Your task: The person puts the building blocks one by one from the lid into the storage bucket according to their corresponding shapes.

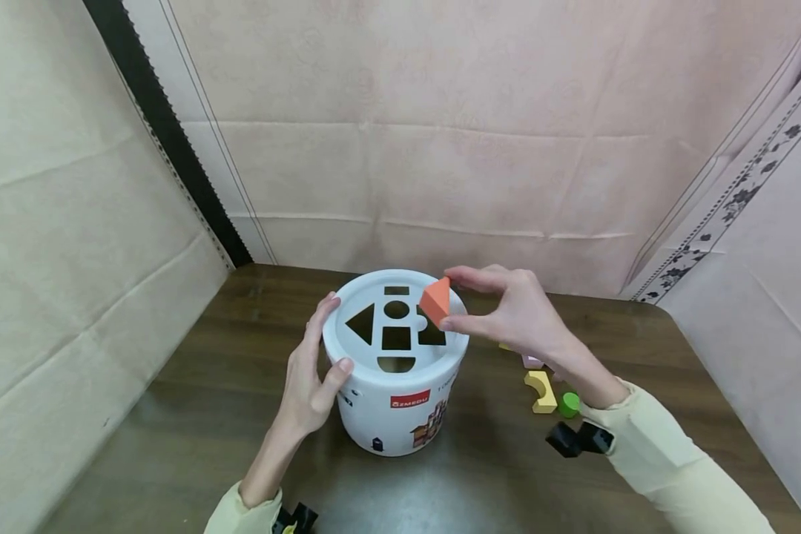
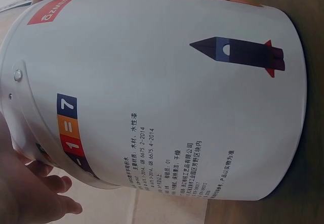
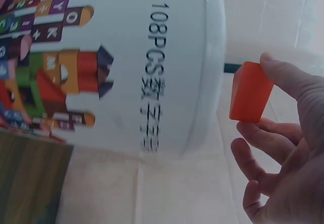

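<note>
A white bucket (image 1: 367,419) stands upright with a lid (image 1: 359,363) that has several shaped holes, among them a triangle, a circle and a square. My left hand (image 1: 307,382) grips its left side, fingers at the rim and thumb on the front of the lid edge. Between thumb and fingertips, my right hand (image 1: 517,311) pinches an orange triangular block (image 1: 435,300). Tilted, the block overlaps the hole at the lid's right side in the head view and partly hides it. From the right wrist, the orange block (image 3: 250,92) shows beside the bucket's rim.
Right of the bucket, under the right forearm, lie a yellow arch block (image 1: 541,391), a green round block (image 1: 569,405) and a partly hidden pink block (image 1: 532,362). The wooden table (image 1: 193,415) is bordered by cloth-covered walls (image 1: 400,178) behind and at both sides.
</note>
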The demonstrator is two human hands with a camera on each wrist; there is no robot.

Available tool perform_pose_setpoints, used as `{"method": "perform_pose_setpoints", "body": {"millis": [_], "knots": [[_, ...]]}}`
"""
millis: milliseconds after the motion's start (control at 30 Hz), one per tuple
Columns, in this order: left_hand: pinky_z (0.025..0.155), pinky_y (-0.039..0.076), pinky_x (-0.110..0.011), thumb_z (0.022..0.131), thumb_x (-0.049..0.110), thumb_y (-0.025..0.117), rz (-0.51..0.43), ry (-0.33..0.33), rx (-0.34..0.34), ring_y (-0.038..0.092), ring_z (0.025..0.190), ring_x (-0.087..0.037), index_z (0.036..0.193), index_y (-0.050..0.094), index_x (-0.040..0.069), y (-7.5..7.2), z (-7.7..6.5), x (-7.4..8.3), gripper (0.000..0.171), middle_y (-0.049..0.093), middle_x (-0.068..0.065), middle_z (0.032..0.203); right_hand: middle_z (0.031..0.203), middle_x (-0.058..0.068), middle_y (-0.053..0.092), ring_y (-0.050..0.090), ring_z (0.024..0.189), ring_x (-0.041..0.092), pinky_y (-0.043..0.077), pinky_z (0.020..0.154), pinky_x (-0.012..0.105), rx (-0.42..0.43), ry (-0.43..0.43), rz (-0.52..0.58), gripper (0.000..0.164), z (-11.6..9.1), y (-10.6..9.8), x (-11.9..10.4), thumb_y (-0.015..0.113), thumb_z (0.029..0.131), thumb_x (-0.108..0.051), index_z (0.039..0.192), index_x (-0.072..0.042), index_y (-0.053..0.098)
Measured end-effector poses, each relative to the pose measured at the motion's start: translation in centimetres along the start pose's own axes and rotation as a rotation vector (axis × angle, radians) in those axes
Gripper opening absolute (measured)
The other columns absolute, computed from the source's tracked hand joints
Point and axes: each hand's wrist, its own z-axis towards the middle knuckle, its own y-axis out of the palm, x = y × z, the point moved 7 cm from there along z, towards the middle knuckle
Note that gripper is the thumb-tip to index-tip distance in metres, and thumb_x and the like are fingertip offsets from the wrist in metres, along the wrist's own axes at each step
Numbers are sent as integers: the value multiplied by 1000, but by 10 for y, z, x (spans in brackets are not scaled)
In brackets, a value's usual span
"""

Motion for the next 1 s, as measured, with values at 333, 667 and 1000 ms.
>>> {"method": "perform_pose_setpoints", "body": {"millis": [333,667,1000], "knots": [[101,10,-56,85,45,47,26,-19,-16,31,128,-24,138,33,3,1,1,0,69,33,-10,142,101,-4,64,53,93,14,45,70,37,-8,-59,0,61,18,26,-10,78,61,-49,113,-21,65],[100,9,-57,85,46,46,45,-59,-37,30,128,-21,139,31,5,2,2,-1,69,31,-8,143,103,-5,65,59,93,9,46,75,34,-46,-116,19,62,32,51,-21,79,62,-44,113,-11,64],[100,8,-58,85,46,45,52,-70,-50,29,129,-20,139,30,6,2,1,-1,69,29,-6,144,105,-9,64,56,99,4,46,76,33,-64,-98,35,59,38,72,-26,79,63,-42,113,-12,65]]}}
